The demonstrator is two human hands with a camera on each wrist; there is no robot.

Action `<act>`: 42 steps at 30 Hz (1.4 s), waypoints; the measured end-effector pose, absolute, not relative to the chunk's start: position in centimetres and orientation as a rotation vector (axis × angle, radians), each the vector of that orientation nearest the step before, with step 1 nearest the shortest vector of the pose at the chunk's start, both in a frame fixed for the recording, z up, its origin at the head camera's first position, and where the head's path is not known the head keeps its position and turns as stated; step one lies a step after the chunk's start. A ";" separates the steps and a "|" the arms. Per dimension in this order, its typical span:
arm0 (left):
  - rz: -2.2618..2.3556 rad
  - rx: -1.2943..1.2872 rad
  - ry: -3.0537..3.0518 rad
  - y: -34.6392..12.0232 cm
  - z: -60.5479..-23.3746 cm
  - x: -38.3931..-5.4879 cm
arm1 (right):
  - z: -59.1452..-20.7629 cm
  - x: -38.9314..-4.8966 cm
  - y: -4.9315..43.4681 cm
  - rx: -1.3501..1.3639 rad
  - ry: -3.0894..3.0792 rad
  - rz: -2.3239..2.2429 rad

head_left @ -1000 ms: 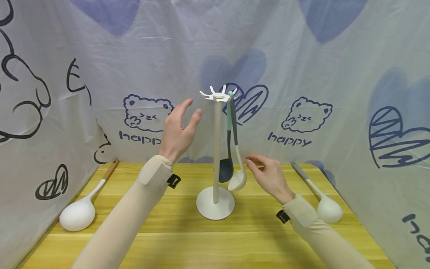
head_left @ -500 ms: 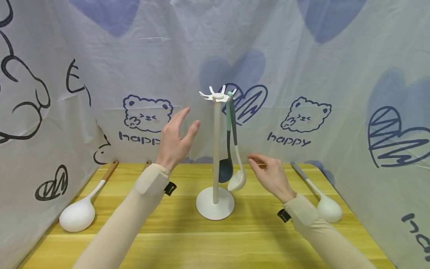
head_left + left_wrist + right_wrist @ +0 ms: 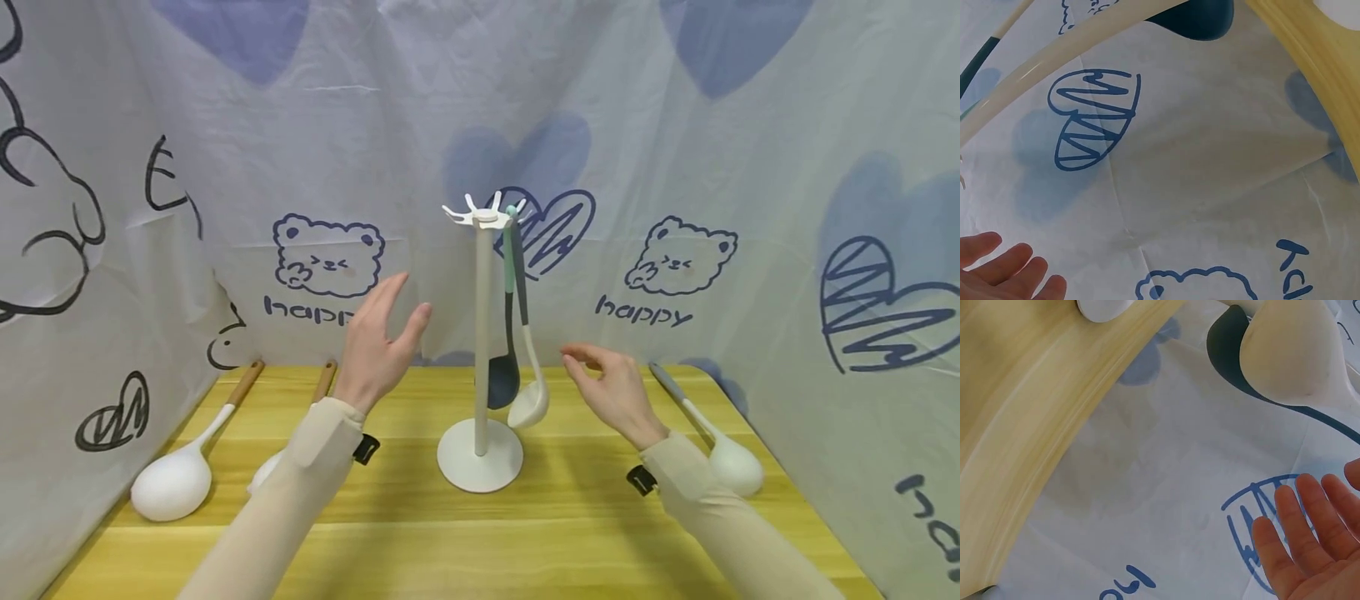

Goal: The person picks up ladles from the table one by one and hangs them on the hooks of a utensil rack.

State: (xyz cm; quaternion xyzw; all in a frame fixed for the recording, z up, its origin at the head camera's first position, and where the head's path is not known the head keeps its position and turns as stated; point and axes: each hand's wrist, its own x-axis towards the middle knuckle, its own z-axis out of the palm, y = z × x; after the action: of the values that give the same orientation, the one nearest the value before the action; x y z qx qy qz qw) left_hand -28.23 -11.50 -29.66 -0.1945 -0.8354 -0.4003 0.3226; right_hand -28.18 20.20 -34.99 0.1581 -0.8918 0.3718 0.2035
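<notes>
A white utensil rack (image 3: 482,333) stands mid-table with a ring of hooks on top. From its right side hang two ladles: a dark blue ladle (image 3: 503,382) with a green upper handle, and a white ladle (image 3: 529,406) with a grey upper handle. My left hand (image 3: 375,346) is in the air left of the post, thumb and fingers apart, holding nothing. To the right of the white bowl, my right hand (image 3: 615,387) holds nothing either. The right wrist view shows its fingers (image 3: 1291,531) extended below the white bowl (image 3: 1291,353).
On the table (image 3: 480,550), a white ladle with a wooden handle (image 3: 172,483) lies at the far left. Another wooden handle (image 3: 325,383) shows behind my left forearm, which hides most of that utensil. At right lies a white ladle with a grey handle (image 3: 735,467). Printed cloth (image 3: 480,83) hangs behind.
My left hand has moved down and slightly left, away from the rack's top, uncovering the wooden handle behind the forearm. My right hand has drifted slightly right from the hanging ladles.
</notes>
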 end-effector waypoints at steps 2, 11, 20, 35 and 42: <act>-1.049 -0.499 -2.211 -11.9 -30.0 -28.0 | -35.0 -28.3 20.3 0.438 -2.493 1.042; -0.940 -0.429 -2.327 -13.3 -31.7 -26.7 | -35.3 -28.9 21.2 0.407 -2.495 1.014; -0.740 -0.428 -2.371 -13.6 -33.0 -26.2 | -36.0 -29.4 22.2 0.382 -2.523 0.979; -0.610 -0.419 -2.412 -14.9 -35.4 -25.8 | -37.6 -31.1 25.5 0.298 -2.677 0.847; -0.642 -0.395 -2.455 -15.1 -36.0 -25.8 | -37.9 -31.7 27.0 0.244 -2.758 0.798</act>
State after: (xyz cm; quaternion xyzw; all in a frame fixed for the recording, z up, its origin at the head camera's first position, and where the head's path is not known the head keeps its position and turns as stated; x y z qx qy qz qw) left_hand -25.76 -15.12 -36.02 -0.1475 -0.9169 -0.2399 0.2828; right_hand -31.72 27.01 -37.90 0.0840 -0.9491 0.2745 0.1295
